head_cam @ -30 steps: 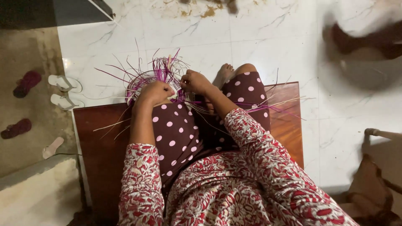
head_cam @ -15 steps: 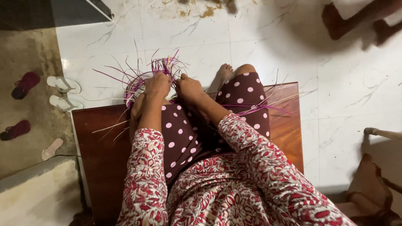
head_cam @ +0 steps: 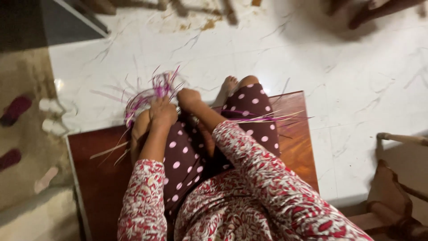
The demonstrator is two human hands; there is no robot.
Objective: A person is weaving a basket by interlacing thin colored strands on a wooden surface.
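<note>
The light is dim and warm, falling brightest on the white marble floor (head_cam: 356,89), which shows a soft sheen rather than hard glare. The left edge and top left corner sink into deep shadow. A small bright glint sits on the floor (head_cam: 58,84) near the left. The whole view is softened by motion blur: the purple strands (head_cam: 154,89) smear into streaks, and both hands, left hand (head_cam: 162,112) and right hand (head_cam: 189,99), lack crisp outlines. A dark shape at top right (head_cam: 379,11) is heavily blurred. Shadows under the wooden seat (head_cam: 298,147) are faint.
</note>
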